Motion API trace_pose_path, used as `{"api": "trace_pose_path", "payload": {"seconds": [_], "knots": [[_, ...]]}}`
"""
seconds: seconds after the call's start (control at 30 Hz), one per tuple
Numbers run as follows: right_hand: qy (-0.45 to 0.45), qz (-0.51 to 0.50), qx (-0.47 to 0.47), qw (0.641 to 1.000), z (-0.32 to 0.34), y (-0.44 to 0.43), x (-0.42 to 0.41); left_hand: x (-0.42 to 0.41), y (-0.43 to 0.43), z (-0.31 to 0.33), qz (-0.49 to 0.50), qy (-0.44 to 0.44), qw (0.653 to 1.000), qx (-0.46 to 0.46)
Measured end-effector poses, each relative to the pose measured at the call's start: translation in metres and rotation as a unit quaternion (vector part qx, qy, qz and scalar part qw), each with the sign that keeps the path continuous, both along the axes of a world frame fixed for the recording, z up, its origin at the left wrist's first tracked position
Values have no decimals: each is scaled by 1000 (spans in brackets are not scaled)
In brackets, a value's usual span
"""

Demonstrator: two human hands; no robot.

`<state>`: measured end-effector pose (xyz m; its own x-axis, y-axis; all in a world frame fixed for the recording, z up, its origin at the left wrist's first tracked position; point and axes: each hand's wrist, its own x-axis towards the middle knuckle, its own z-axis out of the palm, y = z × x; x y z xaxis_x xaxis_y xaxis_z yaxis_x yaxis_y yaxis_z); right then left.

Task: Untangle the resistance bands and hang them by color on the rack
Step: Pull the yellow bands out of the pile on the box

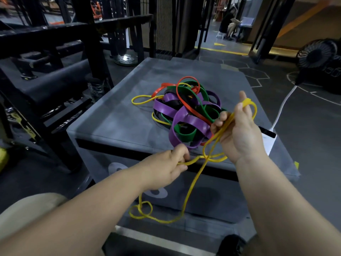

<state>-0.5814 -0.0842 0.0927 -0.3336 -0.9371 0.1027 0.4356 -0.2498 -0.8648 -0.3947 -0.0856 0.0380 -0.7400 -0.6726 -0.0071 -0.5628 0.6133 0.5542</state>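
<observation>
Both hands hold one yellow band (193, 183) at middle right. The left hand (166, 169) pinches it low. The right hand (239, 132) has its fingers (220, 117) curled round it higher. The pile (186, 111) lies on the box (118, 122).

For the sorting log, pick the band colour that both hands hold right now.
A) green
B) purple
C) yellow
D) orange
C: the left hand and the right hand each grip a strand of the thin yellow band, while the purple, green and orange bands lie untouched in the tangled pile.
</observation>
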Motion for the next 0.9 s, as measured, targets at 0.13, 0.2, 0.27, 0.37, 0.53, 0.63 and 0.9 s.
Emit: {"api": "trace_pose_path", "payload": {"seconds": [0.13,0.2,0.27,0.37,0.53,0.63,0.9], "knots": [[20,18,14,1000,-6,0,6,3,-1,2,15,14,998,-52],[28,30,16,999,-8,0,8,5,-1,4,16,55,996,-70],[38,41,20,998,-9,0,10,5,-4,4,8,87,994,-66],[57,56,22,997,-12,1,13,6,-8,4,-3,118,991,-66],[94,89,21,991,-14,6,23,7,-5,6,-5,147,985,-87],[132,107,23,985,-17,10,30,6,-4,8,15,167,980,-110],[279,108,39,954,-31,15,43,2,2,13,106,212,967,-89]]}}
